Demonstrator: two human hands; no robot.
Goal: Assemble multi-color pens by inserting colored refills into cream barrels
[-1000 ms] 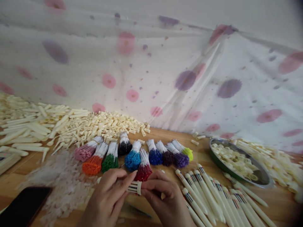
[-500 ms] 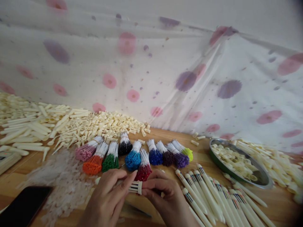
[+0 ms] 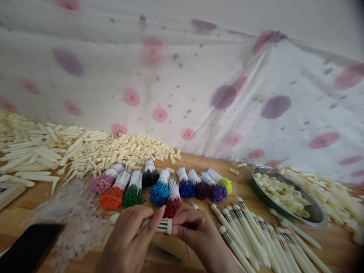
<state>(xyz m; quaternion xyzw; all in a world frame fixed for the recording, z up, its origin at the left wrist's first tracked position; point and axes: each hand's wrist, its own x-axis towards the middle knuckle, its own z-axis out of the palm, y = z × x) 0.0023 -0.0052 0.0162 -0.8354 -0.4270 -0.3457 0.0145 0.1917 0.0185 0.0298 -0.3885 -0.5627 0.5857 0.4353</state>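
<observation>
Fingers [image 3: 156, 217] of my left hand [image 3: 127, 242] are closed around a cream pen [image 3: 163, 226], pinching it just behind its striped end, while my right hand [image 3: 196, 233] grips that same end from the other side, so the fingertips of both hands nearly meet. The pen lies roughly level, low over the tabletop [image 3: 241, 182] and close to me, and its plain end pokes out past my left hand. Just beyond it sits the red bundle of refills [image 3: 173, 203], in a fan of bundles with the blue bundle [image 3: 159, 190] and the orange bundle [image 3: 113, 198]. A row of finished pens [image 3: 250, 235] lies to the right of my right hand, with a metal bowl [image 3: 257, 189] of cream parts behind it. A dark phone [image 3: 27, 248] rests at the left near edge.
</observation>
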